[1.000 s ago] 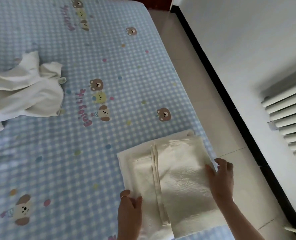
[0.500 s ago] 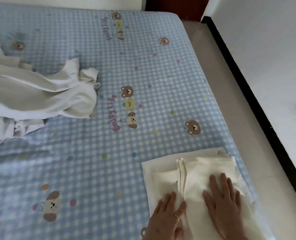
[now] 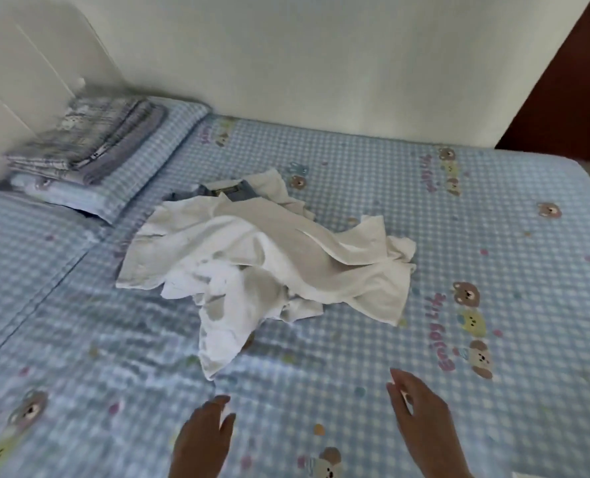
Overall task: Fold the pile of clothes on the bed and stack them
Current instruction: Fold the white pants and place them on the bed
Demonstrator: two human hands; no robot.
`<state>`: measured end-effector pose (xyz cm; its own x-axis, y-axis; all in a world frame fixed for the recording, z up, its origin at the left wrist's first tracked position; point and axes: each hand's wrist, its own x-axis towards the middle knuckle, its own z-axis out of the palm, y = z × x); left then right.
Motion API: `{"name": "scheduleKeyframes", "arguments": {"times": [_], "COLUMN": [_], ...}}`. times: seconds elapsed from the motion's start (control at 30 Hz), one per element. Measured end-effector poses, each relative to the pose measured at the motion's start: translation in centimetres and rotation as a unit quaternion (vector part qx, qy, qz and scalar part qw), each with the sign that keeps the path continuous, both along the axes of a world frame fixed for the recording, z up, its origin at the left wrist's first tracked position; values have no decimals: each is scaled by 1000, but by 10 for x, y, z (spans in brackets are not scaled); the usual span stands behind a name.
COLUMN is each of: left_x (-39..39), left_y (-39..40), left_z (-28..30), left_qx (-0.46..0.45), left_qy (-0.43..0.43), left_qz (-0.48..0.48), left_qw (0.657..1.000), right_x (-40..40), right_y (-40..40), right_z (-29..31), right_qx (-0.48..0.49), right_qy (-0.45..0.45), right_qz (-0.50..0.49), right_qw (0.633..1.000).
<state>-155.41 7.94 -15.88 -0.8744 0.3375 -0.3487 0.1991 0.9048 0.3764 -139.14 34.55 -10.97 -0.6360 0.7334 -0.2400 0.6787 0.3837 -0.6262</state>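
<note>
1. The pile of clothes, a rumpled heap of white and cream fabric (image 3: pixel 266 260), lies near the middle of the blue-and-white checked bed sheet with bear prints (image 3: pixel 493 208). I see a denim-blue garment with a waistband label (image 3: pixel 224 194) poking out at its far edge.

2. My left hand (image 3: pixel 202 439) and right hand (image 3: pixel 421 422) hover low over the sheet on the near side of the heap. Both have loose, spread fingers, hold nothing, and touch no garment.

3. The first risk I judge is grabbing more than one piece. The white layers overlap and blend in colour, so a pinch on the nearest hanging flap (image 3: pixel 217 343) could drag the whole heap along.

4. The denim piece sits partly under the white cloth. Pulling the top layer fast could tip it or snag it, and the heap would tangle further.

5. The picture is smeared, so I cannot tell seams from folds. I may misjudge where one garment ends.

6. A folded stack of grey-blue patterned linens (image 3: pixel 90 146) rests on the pillow (image 3: pixel 141 174) at the far left, well apart from the heap. Sweeping a garment wide to shake it out could brush that stack and knock it askew.
</note>
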Motion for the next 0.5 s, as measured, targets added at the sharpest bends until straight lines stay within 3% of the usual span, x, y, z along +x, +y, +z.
{"name": "scheduleKeyframes", "arguments": {"times": [0.1, 0.2, 0.5], "left_x": [-77, -141, -283], "left_y": [-43, -63, -94], "left_z": [12, 21, -6], "left_qx": [78, 94, 122], "left_qy": [65, 83, -5], "left_qz": [64, 70, 76], "left_qw": [993, 990, 990], "right_x": [-118, -213, -404], "right_y": [-39, -77, -165], "right_z": [7, 9, -24], "right_qx": [6, 53, 210], "right_qy": [50, 73, 20], "right_qz": [92, 161, 326], "right_qw": [994, 983, 922]}}
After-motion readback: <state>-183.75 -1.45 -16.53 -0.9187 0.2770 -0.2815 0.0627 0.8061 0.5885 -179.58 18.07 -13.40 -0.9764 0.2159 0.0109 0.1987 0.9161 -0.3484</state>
